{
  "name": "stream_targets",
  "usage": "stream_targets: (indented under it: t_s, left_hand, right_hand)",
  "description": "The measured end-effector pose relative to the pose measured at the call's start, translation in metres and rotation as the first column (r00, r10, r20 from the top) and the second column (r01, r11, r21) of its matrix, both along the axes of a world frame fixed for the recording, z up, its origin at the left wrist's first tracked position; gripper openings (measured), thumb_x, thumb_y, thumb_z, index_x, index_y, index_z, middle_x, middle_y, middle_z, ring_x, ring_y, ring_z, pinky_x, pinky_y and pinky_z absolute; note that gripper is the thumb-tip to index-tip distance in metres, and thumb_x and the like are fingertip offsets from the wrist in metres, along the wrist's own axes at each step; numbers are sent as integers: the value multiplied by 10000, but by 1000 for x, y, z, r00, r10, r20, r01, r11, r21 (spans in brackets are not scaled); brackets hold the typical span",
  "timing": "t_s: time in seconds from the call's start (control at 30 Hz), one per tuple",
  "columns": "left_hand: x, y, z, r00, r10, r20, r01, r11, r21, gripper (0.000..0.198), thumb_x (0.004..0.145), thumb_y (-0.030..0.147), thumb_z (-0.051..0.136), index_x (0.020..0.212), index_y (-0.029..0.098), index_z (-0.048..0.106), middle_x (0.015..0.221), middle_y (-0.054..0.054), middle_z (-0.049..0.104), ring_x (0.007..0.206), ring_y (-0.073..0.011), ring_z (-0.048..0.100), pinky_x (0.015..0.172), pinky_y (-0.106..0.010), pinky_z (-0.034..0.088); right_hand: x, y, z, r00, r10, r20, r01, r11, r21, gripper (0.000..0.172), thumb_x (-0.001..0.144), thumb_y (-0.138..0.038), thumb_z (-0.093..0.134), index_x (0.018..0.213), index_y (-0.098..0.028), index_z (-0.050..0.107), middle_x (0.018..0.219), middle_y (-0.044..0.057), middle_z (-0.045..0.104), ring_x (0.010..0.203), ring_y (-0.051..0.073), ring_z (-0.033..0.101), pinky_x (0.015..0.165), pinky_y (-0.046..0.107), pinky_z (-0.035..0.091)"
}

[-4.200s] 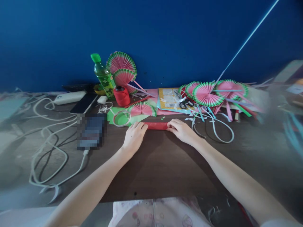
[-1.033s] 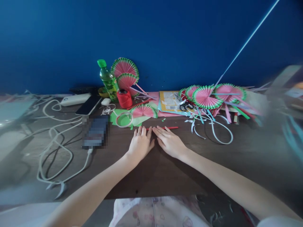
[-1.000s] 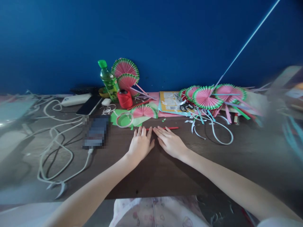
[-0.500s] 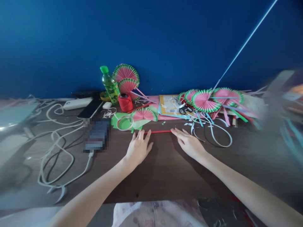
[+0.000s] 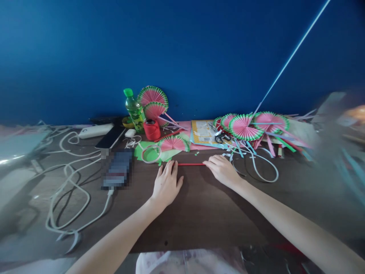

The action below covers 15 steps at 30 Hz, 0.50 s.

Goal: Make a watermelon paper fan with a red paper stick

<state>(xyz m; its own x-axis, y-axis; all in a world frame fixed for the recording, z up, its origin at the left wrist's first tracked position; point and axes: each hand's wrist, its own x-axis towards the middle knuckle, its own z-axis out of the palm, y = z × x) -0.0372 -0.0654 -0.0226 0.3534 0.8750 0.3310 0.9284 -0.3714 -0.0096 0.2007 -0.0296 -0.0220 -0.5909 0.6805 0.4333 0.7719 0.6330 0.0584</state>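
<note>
Hands [image 5: 167, 186] on red strip [image 5: 190, 164] — mailer lbl [image 5: 207, 139] illegible.

A blue wall [image 5: 182, 49] rises behind the brown desk [image 5: 196, 213]. At the left, a phone [image 5: 118, 167] lies plugged into a looping white cable [image 5: 110, 193], its screen blurred; beyond it are a black slab [image 5: 110, 138] and a white power bank [image 5: 96, 131]. A green bottle [image 5: 135, 111] stands beside a red pot [image 5: 152, 130]. A white ring [image 5: 160, 155] lies on green paper [image 5: 138, 151]. Farther right, scissors [image 5: 219, 139] rest on a yellow envelope [image 5: 203, 134], next to a heap of pink-and-green fans [image 5: 245, 127].
</note>
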Motion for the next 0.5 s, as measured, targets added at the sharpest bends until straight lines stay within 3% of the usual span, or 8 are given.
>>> stream_targets:
  t_s: [0.1,0.17,0.33,0.43,0.5]
  left_hand:
    - [-2,3,1,999,-6,48,4,999,50,462,868,281,399,1285,85,428,1309,-168,472,1233,-259,428,1011,-410,363]
    - [-4,4,2,996,-6,92,-4,995,102,450,862,254,407,1283,96,422,1282,-163,493,1228,-267,425,996,-408,368]
    - [-6,6,5,979,-4,206,-30,986,164,310,827,184,441,1124,127,509,1072,-124,579,1010,-236,544,875,-364,432]
    - [-11,9,9,974,16,226,-56,984,170,224,815,163,449,1023,147,532,987,-105,584,951,-229,547,822,-344,436]
    - [-18,14,13,975,65,210,-103,979,176,210,810,164,458,1004,145,533,985,-108,581,943,-239,542,807,-345,428]
  right_hand:
    - [9,13,5,997,70,-21,-70,997,14,292,886,-134,375,951,-155,660,829,83,649,781,191,572,700,316,456]
    - [18,28,8,989,61,-135,-55,997,46,277,888,-150,384,947,-162,654,896,81,652,839,182,581,763,298,456]
    - [31,71,15,908,-216,-359,254,965,60,250,859,-169,416,910,-156,661,870,93,639,836,218,577,761,329,457]
    - [26,88,12,851,-371,-371,387,921,-33,240,823,-140,435,871,-149,669,861,105,629,840,236,566,744,340,452]
    - [20,94,7,845,-422,-327,411,905,-105,216,802,-142,465,859,-151,673,870,106,634,860,248,558,755,354,445]
